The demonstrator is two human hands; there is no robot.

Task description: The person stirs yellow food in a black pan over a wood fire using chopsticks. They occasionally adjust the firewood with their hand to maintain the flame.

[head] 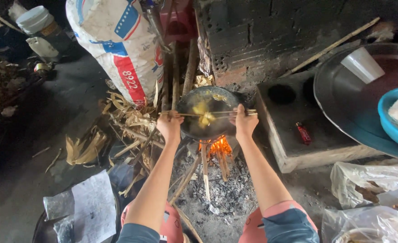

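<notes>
Dirt floor (23, 180), grey w/ ash, runs up to a sooty brick wall (271, 31) at far centre. Round blackened pan (208, 112) sits centre over a small fire (218, 146): orange flames, charred sticks, pale ash below. Yellow food (204, 114) lies in pan, soft lumps.

Left hand (170, 125) is at pan's left rim, fingers clamped on thin sticks (208, 114) that cross the pan horizontally. Right hand (243, 121) is at right rim, fingers closed on the other end of the same sticks. Sticks pass over the food, touching or just above it; can't tell which.

Left of pan: dry curled husks (127, 117), straw-coloured, and a woven plastic sack (118, 45), white w/ red & blue, bulging. Paper (93, 207) lies near left. Right: concrete block (298, 130) w/ two round holes, a small red lighter (303, 133) on it. Far right: big dark metal tray (343, 108), white cup (362, 65) tipped on it, blue bowl (394, 121) at the edge. Clear plastic bags (370, 184) near right, crinkled.
</notes>
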